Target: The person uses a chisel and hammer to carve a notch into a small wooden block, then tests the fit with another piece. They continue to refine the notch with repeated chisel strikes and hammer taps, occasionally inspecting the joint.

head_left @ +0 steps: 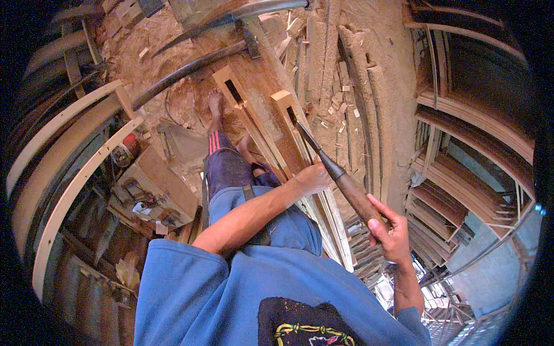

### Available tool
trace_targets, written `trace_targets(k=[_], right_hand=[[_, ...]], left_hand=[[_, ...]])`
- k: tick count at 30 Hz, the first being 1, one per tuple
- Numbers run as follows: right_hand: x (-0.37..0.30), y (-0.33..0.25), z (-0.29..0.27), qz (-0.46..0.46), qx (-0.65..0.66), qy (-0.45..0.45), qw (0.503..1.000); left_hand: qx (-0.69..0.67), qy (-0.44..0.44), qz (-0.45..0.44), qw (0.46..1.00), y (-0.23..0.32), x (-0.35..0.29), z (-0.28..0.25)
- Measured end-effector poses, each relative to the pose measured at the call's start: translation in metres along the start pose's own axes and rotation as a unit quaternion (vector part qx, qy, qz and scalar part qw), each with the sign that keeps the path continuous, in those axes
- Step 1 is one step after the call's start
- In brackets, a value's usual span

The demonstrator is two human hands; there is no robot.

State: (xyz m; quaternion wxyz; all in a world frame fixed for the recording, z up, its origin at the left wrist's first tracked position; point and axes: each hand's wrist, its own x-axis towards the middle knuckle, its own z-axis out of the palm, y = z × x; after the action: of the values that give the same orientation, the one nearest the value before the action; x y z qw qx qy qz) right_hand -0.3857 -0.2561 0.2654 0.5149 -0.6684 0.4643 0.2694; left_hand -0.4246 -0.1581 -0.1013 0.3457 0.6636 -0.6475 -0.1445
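Observation:
My right hand (393, 232) is closed round the brown wooden handle of a long chisel (347, 185). The chisel slants up to the left, its dark blade ending at the slot near the end of a pale timber (281, 99). My left hand (313, 177) is over that timber, beside the chisel's socket; it is blurred and its fingers do not show clearly. To the left lies a second slotted timber (242, 109), roughly parallel to the first. Both rest lengthwise on a brown wooden bench (266, 92) and run back toward my body.
Curved metal bars (187, 74) cross the bench's far end. Wood offcuts (340, 104) and long rough beams (362, 98) lie on the sawdust-covered floor at right. Stacked boards (470, 187) fill racks further right. At left stand wooden frames (86, 173) and a box (158, 183).

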Motion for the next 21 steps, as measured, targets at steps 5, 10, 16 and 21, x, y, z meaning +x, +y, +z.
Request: trace_targets(k=[5, 10, 16, 21], right_hand=[[0.000, -0.002, 0.001, -0.002, 0.000, 0.001, 1.000], [0.000, -0.010, 0.000, 0.012, -0.016, -0.002, 1.000], [0.000, -0.030, 0.003, 0.037, -0.046, 0.003, 0.998], [0.002, -0.049, 0.001, 0.062, -0.072, -0.025, 0.995]], left_hand=[[-0.002, 0.039, 0.004, 0.999, -0.001, 0.002, 0.006], [-0.034, -0.052, 0.000, 0.998, 0.000, 0.002, 0.027], [-0.047, 0.032, -0.022, 0.998, 0.005, 0.001, 0.042], [-0.056, 0.085, -0.023, 0.994, 0.008, 0.006, 0.054]])
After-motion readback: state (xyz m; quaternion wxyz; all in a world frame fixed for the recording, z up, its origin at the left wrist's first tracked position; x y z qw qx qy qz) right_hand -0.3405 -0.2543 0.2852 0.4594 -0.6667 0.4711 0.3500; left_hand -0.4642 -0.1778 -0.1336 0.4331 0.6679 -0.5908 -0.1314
